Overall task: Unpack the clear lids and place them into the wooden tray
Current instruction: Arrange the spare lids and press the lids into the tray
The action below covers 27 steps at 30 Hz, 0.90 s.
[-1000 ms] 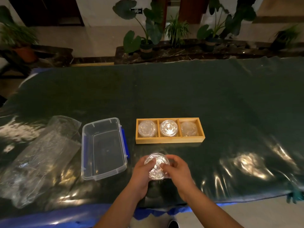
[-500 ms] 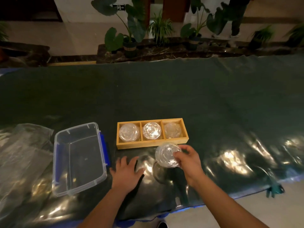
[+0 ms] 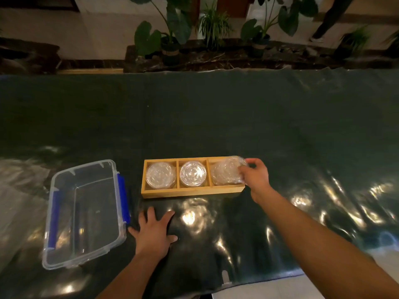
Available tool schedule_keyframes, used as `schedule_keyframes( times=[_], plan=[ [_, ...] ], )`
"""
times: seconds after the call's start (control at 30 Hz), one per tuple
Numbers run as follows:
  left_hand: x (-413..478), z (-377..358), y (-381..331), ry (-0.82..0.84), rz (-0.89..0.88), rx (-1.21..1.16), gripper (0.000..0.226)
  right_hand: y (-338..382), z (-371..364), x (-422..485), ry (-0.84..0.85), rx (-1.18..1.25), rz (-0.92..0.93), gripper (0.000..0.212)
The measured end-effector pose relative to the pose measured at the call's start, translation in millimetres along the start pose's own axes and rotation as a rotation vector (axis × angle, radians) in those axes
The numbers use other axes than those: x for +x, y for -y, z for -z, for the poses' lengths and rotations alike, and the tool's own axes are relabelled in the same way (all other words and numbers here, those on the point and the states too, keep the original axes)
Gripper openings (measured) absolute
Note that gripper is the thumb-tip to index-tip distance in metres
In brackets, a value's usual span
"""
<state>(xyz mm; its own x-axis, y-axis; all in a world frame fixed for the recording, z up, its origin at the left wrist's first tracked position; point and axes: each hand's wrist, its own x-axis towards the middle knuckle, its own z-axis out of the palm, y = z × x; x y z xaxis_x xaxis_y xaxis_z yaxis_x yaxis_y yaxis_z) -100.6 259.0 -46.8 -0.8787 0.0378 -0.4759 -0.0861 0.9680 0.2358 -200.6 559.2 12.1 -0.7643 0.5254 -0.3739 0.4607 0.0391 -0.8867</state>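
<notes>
Both hands are in view. A clear lid (image 3: 234, 169) is pinched at its right edge by the curled fingers and thumb of the right hand (image 3: 254, 176), and it is held tilted over the right compartment of the wooden tray (image 3: 190, 193), just above the lids (image 3: 220, 175) already stacked there. Whether the held lid touches that stack cannot be told. Nothing is held by the left hand (image 3: 154, 230); it is laid flat, palm down with the fingers spread, on the dark covered table (image 3: 216, 117), just in front of the tray's left end.

Half a second earlier the same lid was held by the right hand in front of the tray, near its front wall; since then it has been carried forward and to the right, over the end compartment. The left hand has been kept flat on the table in much the same spot.

Beyond the left hand, stacks of clear lids are seen in the tray's left compartment (image 3: 160, 175) and middle compartment (image 3: 192, 174). Just to the left of the left hand, a clear plastic box (image 3: 84, 210) with blue side clips is set open on the table. Further left, at the frame's edge, crumpled clear plastic wrapping (image 3: 15, 203) is spread out. Potted plants (image 3: 172, 29) are lined up beyond the far edge of the table.
</notes>
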Motion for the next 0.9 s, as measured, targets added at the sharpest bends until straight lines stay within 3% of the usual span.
schedule_keyframes(
  times=[0.17,0.5,0.7,0.9],
  plan=[
    [0.8,-0.2,2.2,0.015,-0.006,0.001,0.08,9.1,-21.7,27.0,0.046,-0.134,-0.002,0.031],
    [2.1,-0.4,1.9,0.006,-0.011,0.011,0.081,6.1,-33.9,28.5,0.079,-0.683,0.151,0.032],
    [2.8,-1.8,3.1,0.009,-0.014,0.016,0.08,9.7,-33.7,24.7,0.064,-0.838,0.189,0.03],
    [4.2,-3.5,5.0,0.007,-0.022,0.012,0.081,6.9,-30.4,24.3,0.039,-0.936,0.201,0.046]
  ],
)
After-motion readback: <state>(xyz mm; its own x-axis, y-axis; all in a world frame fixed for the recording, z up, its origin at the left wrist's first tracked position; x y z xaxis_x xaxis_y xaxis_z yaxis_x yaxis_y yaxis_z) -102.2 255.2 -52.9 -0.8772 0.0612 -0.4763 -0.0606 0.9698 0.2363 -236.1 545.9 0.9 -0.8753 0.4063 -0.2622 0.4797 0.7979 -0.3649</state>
